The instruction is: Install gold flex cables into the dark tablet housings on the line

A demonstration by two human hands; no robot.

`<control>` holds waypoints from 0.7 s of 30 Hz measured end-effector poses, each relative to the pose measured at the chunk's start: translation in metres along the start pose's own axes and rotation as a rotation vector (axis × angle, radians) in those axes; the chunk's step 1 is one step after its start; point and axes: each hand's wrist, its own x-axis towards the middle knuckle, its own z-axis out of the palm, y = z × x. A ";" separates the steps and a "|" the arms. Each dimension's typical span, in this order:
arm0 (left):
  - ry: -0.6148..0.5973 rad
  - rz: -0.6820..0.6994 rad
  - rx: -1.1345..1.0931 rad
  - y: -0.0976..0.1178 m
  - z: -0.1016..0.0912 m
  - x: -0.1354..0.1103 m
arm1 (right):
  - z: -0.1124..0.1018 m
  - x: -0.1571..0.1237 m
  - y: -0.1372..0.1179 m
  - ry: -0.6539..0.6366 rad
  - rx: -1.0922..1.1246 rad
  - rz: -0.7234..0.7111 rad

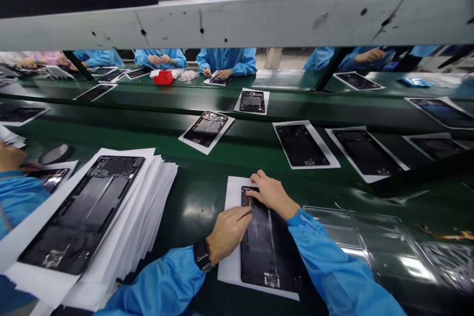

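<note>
A black tablet chassis lies open side up on a white sheet on the green belt in front of me. My left hand, with a black watch on its wrist, pinches at a small orange part near the chassis's top left corner. My right hand rests over the top edge, fingers curled and pressing at the same spot. What the fingertips hold is too small to name.
Another chassis tops a thick stack of white sheets at my left. More chassis on sheets lie along the belt. Clear plastic trays sit at my right. People in blue coats work across the line; a grey beam runs overhead.
</note>
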 end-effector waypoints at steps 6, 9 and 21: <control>-0.122 0.070 0.065 -0.001 0.008 -0.007 | 0.003 0.002 0.008 -0.041 0.076 0.028; -0.158 0.091 0.094 -0.002 0.009 -0.010 | 0.004 0.003 0.010 -0.024 0.106 0.018; -0.184 0.126 0.140 -0.001 0.007 -0.007 | 0.006 0.002 0.013 -0.024 0.151 0.025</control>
